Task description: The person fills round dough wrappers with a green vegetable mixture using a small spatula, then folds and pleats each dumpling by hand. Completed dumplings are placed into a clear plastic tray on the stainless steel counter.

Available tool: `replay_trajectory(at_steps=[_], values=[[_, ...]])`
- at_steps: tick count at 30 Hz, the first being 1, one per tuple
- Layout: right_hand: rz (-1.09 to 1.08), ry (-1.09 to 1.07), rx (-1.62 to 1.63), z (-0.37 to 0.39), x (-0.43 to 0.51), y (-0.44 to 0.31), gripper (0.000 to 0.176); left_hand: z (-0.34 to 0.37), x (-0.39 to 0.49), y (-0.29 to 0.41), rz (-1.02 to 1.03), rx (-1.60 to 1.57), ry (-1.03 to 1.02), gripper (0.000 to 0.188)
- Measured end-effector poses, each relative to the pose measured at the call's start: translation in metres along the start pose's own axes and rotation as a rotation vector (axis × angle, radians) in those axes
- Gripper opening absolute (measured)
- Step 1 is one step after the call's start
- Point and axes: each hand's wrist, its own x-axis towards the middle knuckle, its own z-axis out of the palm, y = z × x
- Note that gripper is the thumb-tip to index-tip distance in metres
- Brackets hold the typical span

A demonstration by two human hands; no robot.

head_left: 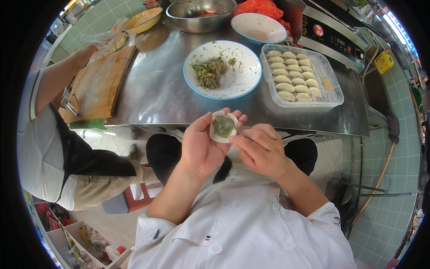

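Note:
A round dumpling wrapper [222, 137] with green-flecked filling [222, 126] on it lies across the palm and fingers of my left hand [205, 144]. My right hand [260, 148] pinches the wrapper's lower right edge between thumb and forefinger. Beyond my hands, a white enamel bowl with a blue rim [247, 80] contains a heap of minced filling with chopped greens [210, 72]. To its right, several folded dumplings [283, 79] stand in rows inside a clear plastic tray [331, 97].
A wooden board [100, 80] with a rolling pin lies at left, where a co-worker's arm [63, 74] reaches over a plastic bag. Behind are a steel basin [201, 23], a yellow bowl [142, 22], another white bowl [258, 28] and an induction cooker [331, 38].

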Motion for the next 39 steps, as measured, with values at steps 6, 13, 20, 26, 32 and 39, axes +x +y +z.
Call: replay_trajectory(at_steps=[6, 13, 20, 26, 32, 39], values=[[0.03, -0.117, 0.065, -0.004, 0.014, 0.003, 0.02, -0.006, -0.006, -0.004, -0.03, 0.182, -0.047, 0.037], [0.603, -0.295, 0.287, -0.017, 0.027, -0.005, 0.01, -0.02, -0.018, -0.016, 0.039, 0.679, -0.151, 0.041], [0.767, -0.316, 0.334, -0.019, 0.03, -0.007, 0.014, -0.021, -0.018, -0.021, 0.029, 0.72, -0.092, 0.043], [0.741, -0.308, 0.245, -0.016, 0.027, -0.005, 0.016, -0.019, -0.019, -0.023, 0.043, 0.739, -0.009, 0.042], [0.964, -0.014, 0.605, -0.01, 0.011, -0.007, 0.014, -0.021, -0.021, -0.021, 0.254, 0.701, -0.152, 0.04], [0.873, 0.039, 0.814, 0.0, 0.0, -0.025, 0.035, -0.028, -0.006, -0.029, 0.773, 0.83, -0.37, 0.037]])
